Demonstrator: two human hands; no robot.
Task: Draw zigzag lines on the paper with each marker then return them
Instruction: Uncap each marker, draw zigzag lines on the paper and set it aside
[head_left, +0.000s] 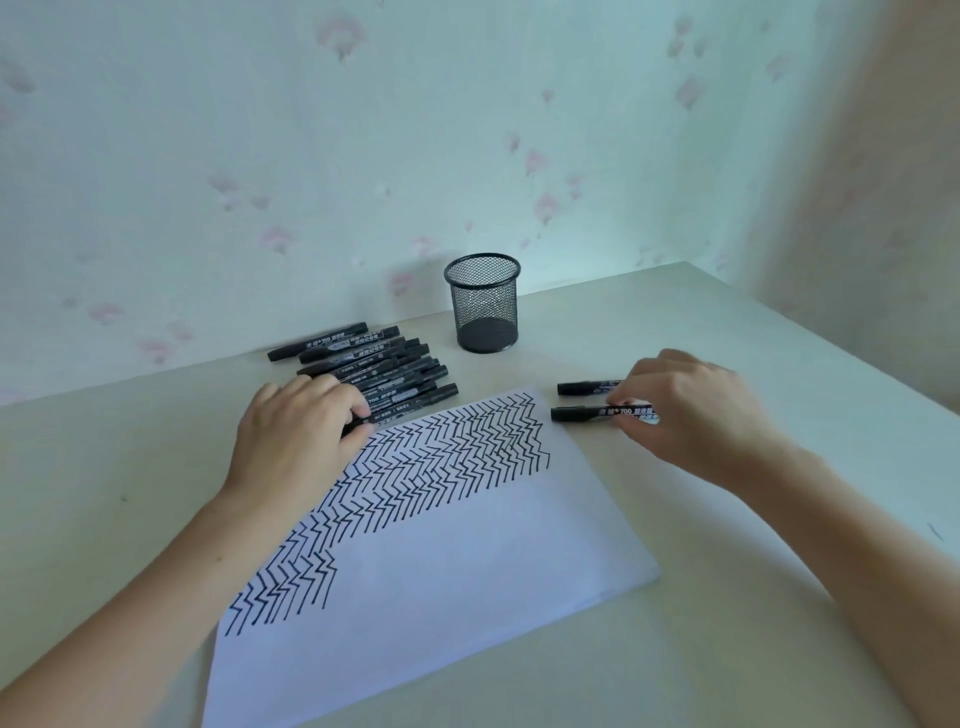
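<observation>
Head view: the paper (441, 561) lies slanted across the table (727, 332), its far half filled with black zigzag rows. The left hand (296, 436) is curled, fingertips closing on the nearest marker of the pile (379, 364) at the paper's far-left corner. The right hand (691, 410) pinches 1 marker (587, 414) lying just off the far-right corner, beside a 2nd marker (584, 387). The mesh pen cup (485, 304) stands empty near the table's back edge. Risk: tugging from the loose pile could roll its neighbours, and drawn markers may get mixed with undrawn ones.
</observation>
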